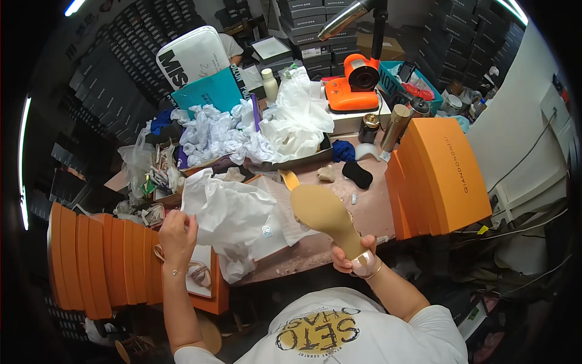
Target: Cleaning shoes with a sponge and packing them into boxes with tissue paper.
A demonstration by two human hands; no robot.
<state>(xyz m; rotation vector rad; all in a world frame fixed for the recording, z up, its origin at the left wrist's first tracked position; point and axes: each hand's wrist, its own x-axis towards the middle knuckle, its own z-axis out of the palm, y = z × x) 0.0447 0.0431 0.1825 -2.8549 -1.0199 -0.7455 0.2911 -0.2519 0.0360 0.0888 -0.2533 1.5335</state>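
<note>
A sandal with a tan sole is turned sole-up in my right hand. My fingers wrap round its heel end, where a clear or pale heel piece shows. My left hand is closed in a pinch at the left edge of a crumpled sheet of white tissue paper. The paper spreads over the table's middle and droops over its front edge. Below my left hand, another strappy sandal lies in an open orange shoebox; my wrist and forearm partly cover it.
Orange boxes line the left, and more orange boxes stand at the right. Behind are a pile of crumpled paper, an orange machine, a metal-coloured can and a black pad on the pink tabletop.
</note>
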